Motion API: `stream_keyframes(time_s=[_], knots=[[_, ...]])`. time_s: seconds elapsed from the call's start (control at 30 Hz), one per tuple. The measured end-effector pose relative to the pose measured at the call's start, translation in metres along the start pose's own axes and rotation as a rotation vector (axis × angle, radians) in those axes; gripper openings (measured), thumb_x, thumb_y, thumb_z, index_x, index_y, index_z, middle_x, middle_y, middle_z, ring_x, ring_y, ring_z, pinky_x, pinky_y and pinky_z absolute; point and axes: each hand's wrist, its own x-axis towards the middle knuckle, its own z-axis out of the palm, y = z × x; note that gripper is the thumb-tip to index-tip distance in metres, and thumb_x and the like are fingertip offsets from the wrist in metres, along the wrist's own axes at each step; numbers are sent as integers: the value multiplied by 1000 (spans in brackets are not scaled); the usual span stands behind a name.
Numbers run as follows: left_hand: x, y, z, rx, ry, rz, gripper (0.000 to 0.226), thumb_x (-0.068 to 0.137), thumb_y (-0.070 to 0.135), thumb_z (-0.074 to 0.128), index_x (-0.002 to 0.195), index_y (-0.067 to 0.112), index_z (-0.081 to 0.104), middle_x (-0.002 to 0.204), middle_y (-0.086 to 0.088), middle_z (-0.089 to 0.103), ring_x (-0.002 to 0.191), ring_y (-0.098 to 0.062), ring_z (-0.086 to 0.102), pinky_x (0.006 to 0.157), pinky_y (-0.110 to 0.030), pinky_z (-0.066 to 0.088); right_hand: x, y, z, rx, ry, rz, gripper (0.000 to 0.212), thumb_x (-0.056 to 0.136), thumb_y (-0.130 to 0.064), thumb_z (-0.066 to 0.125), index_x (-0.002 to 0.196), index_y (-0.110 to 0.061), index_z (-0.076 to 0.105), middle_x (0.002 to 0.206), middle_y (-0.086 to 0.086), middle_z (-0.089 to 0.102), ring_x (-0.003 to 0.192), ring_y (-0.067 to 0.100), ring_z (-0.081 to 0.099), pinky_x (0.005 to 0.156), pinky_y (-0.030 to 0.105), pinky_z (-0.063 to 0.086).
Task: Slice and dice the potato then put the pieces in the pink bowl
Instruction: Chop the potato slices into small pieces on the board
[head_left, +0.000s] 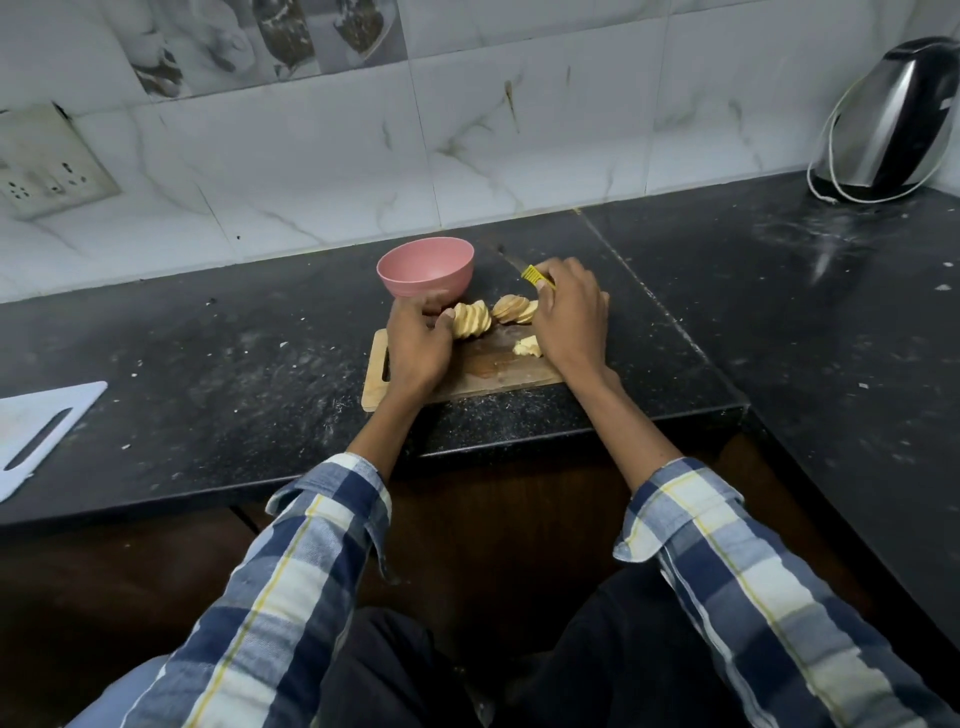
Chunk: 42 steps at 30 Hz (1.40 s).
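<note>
The worktop is showing as dark speckled stone, dusty and dull. The cutting board is looking like pale wood, the pink bowl matt plastic, the kettle glossy metal, the wall tiles shiny marble-patterned.

A speckled black stone counter is seen bearing a wooden cutting board, a pink bowl, a white cutting board and a steel kettle.
</note>
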Motion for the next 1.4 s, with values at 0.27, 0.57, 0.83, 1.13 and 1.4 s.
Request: stream_keyframes(time_s=[0.27, 0.57, 0.83, 1.13, 1.4], knots=[[18, -16, -1, 22, -241, -16, 30, 100, 26, 68, 129, 18, 72, 116, -3, 76, 105, -11, 70, 97, -31, 55, -1, 13, 0, 3, -49, 69, 17, 100, -11, 59, 112, -21, 66, 109, -3, 63, 107, 23, 58, 92, 47, 43], [22, -18, -5, 86, -209, -3, 25, 99, 35, 65, 122, 33, 75, 108, 8, 77, 97, -9, 69, 89, -33, 55, -1, 13, 1, -10, -107, 57, 20, 100, -9, 57, 114, -20, 67, 109, -3, 63, 108, 22, 59, 94, 49, 41], [15, -16, 1, 190, -151, 128, 36, 99, 29, 65, 135, 23, 67, 109, 3, 76, 91, -8, 68, 78, -25, 51, -2, 13, 5, -45, -99, 43, 22, 101, -10, 57, 118, -20, 67, 111, -4, 63, 108, 19, 58, 91, 42, 37], [15, -19, 9, 342, -198, 215, 33, 107, 28, 47, 127, 8, 62, 126, -12, 63, 115, -23, 52, 99, -35, 42, -4, 10, 1, -39, -99, 21, 21, 98, -10, 57, 114, -20, 66, 107, -3, 63, 105, 21, 59, 92, 47, 40], [15, -17, 11, 355, -223, 222, 35, 107, 27, 47, 134, 6, 56, 129, -13, 59, 117, -23, 49, 97, -31, 38, -5, 11, 3, -30, -109, 11, 20, 98, -12, 56, 114, -20, 66, 108, -4, 63, 105, 20, 59, 92, 48, 42]])
